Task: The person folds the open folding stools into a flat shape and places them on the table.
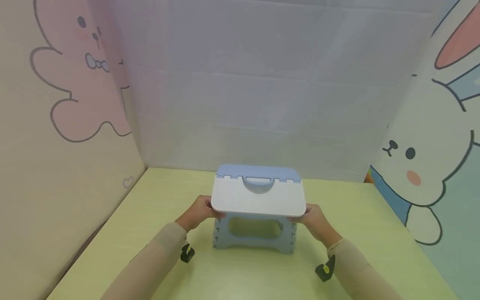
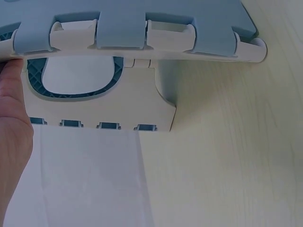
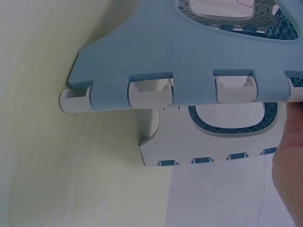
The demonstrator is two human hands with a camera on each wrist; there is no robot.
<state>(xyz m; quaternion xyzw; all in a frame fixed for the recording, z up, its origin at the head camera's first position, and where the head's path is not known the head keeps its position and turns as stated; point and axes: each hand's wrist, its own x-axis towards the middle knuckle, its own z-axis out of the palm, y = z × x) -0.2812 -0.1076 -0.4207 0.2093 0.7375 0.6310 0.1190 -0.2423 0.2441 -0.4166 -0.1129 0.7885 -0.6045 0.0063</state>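
A white and light-blue folding step stool (image 1: 258,202) stands unfolded near the middle of the table, with a handle slot in its top. In the head view, my left hand (image 1: 200,211) grips the left edge of the top, its thumb low at the near corner. The opposite edge is gripped by my right hand (image 1: 312,218). Most fingertips are hidden behind the stool. The left wrist view shows the hinged blue and white panels (image 2: 120,30) beside the left hand (image 2: 14,118). Similar panels (image 3: 137,66) appear next to the right hand (image 3: 289,156) in the right wrist view.
The pale yellow table (image 1: 247,277) extends around the stool. A white sheet wall (image 1: 262,91) rises behind it. Side walls with a pink cartoon figure (image 1: 86,79) and a white rabbit (image 1: 427,166) flank the table. Black straps (image 1: 325,270) hang at both wrists.
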